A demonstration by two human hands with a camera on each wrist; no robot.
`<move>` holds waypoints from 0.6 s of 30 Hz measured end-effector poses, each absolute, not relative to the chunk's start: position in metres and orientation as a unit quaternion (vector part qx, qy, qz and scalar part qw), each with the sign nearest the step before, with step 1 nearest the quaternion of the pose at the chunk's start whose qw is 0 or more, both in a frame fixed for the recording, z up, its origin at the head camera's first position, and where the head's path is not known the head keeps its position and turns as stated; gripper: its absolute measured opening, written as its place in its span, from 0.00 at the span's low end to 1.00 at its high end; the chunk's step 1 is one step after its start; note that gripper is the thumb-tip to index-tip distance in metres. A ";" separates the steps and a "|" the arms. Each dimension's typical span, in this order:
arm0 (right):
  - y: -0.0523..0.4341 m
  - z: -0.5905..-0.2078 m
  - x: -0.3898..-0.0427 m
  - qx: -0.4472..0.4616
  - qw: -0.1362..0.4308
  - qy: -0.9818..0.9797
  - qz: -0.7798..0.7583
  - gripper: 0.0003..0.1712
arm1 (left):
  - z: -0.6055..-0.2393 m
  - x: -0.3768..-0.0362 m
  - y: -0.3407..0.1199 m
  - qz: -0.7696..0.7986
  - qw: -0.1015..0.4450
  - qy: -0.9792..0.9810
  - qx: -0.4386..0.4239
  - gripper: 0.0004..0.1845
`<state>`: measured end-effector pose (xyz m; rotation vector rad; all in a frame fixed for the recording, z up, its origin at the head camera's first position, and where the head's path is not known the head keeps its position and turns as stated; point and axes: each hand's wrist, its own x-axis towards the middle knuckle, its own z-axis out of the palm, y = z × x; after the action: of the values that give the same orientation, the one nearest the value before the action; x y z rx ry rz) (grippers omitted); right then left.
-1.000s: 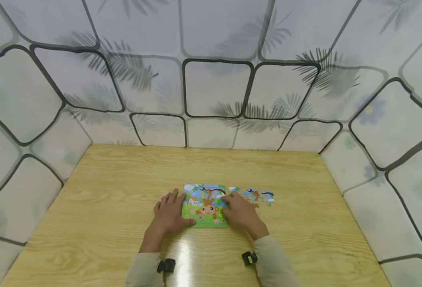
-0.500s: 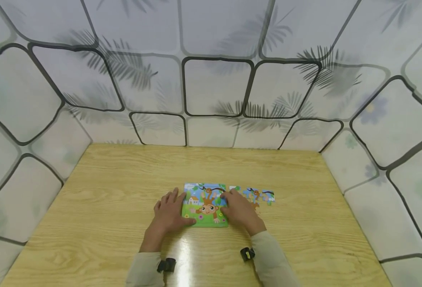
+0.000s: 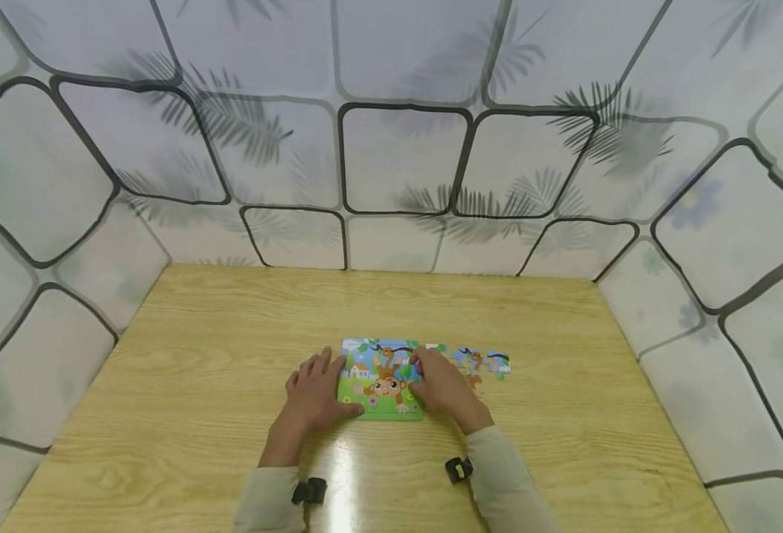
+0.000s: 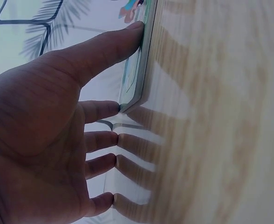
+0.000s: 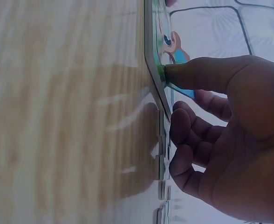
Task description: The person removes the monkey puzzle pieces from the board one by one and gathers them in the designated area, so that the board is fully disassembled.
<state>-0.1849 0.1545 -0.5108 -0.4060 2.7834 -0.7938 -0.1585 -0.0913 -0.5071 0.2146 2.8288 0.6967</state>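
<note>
Wood-grain table (image 3: 218,348), patterned walls around it; near its middle I see the monkey puzzle board (image 3: 381,381) lying flat. My left hand (image 3: 314,396) rests at the board's left edge, fingers straight, thumb on its near corner. My right hand (image 3: 441,389) pinches a puzzle piece (image 5: 176,88) at the board's right edge. Loose pieces (image 3: 481,363) lie just right.

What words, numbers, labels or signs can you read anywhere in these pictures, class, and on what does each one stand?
None can be read.
The puzzle board shows only a picture: a monkey, a house, grass and branches, no lettering.
The loose puzzle pieces to its right carry picture fragments only.
The wrist bands are too small to show any marking.
The wall covering bears leaf and flower patterns, no text.
</note>
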 end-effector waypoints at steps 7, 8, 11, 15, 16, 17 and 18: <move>0.157 -0.509 -0.183 -0.157 0.099 0.934 -0.306 0.13 | -0.508 -0.159 -0.091 0.233 0.112 0.963 0.073 0.52; 0.158 -0.509 -0.182 -0.160 0.099 0.933 -0.306 0.12 | -0.508 -0.159 -0.092 0.232 0.112 0.963 0.074 0.52; 0.161 -0.511 -0.182 -0.161 0.103 0.931 -0.312 0.11 | -0.508 -0.159 -0.092 0.231 0.111 0.964 0.074 0.52; 0.167 -0.512 -0.182 -0.150 0.106 0.926 -0.329 0.09 | -0.508 -0.159 -0.091 0.233 0.108 0.964 0.075 0.53; 0.169 -0.512 -0.181 -0.145 0.104 0.925 -0.334 0.08 | -0.508 -0.159 -0.091 0.233 0.109 0.963 0.075 0.53; 0.171 -0.511 -0.180 -0.142 0.100 0.925 -0.339 0.08 | -0.507 -0.159 -0.092 0.234 0.110 0.963 0.075 0.53; 0.173 -0.510 -0.180 -0.138 0.096 0.924 -0.344 0.08 | -0.507 -0.159 -0.092 0.234 0.110 0.963 0.074 0.53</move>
<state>-0.1796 0.1731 -0.5104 -0.4096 2.7369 -1.0192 -0.1586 -0.0921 -0.5073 0.2173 2.8303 0.6886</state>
